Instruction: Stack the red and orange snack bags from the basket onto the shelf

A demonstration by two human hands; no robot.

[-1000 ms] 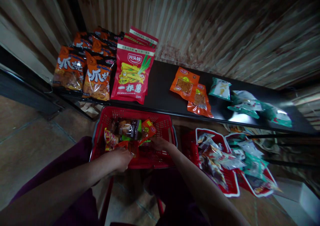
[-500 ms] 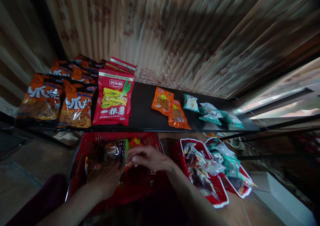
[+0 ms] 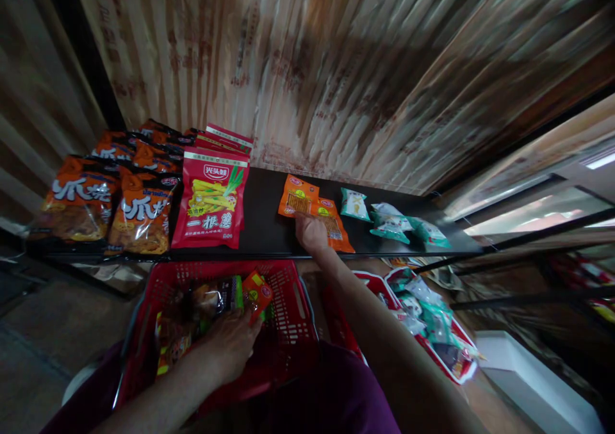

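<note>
Two flat, orange plastic snack packets with clear windows over brown, stick-like contents lie face up on the black shelf (image 3: pixel 264 213): the left packet (image 3: pixel 298 194) farther back, the right packet (image 3: pixel 332 223) nearer its front edge, slightly overlapping. Below the shelf, a third orange plastic packet (image 3: pixel 258 291) (its lower part covered by the hands) lies tilted.
</note>
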